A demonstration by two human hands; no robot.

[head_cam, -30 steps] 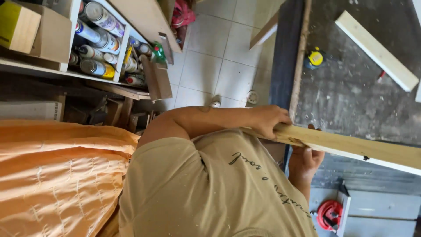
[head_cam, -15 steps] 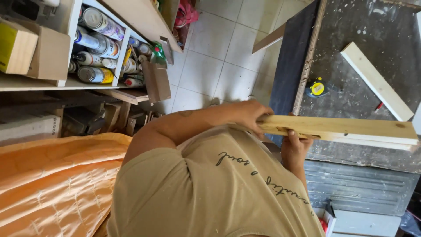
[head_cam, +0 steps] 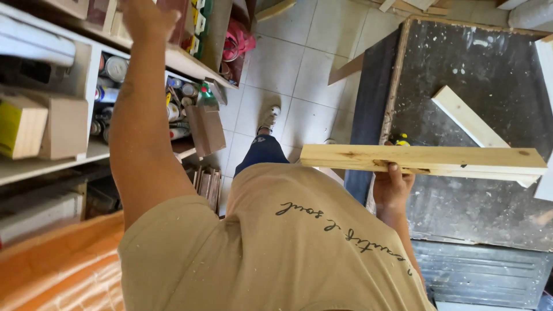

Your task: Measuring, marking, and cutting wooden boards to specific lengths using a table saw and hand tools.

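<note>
My right hand [head_cam: 393, 187] grips a pale wooden plank [head_cam: 461, 160] from below and holds it level over the edge of a dark, paint-spattered work table [head_cam: 478, 86]. My left hand [head_cam: 147, 20] is raised up against the wooden shelf unit [head_cam: 190, 60] on the left, arm stretched out, fingers spread, with nothing seen in it. It is far from the plank. My tan T-shirt fills the lower middle of the view.
A lighter wood strip [head_cam: 466, 118] lies on the table, with a yellow tool [head_cam: 400, 139] at its edge. Cans [head_cam: 115, 68] and cardboard boxes [head_cam: 23, 126] fill the shelves. An orange sheet [head_cam: 52, 270] lies at lower left. My shoe [head_cam: 268, 118] stands on the tiled floor.
My left hand has let go of the plank and swung up to the shelf. My right hand alone now holds the plank, which has levelled out.
</note>
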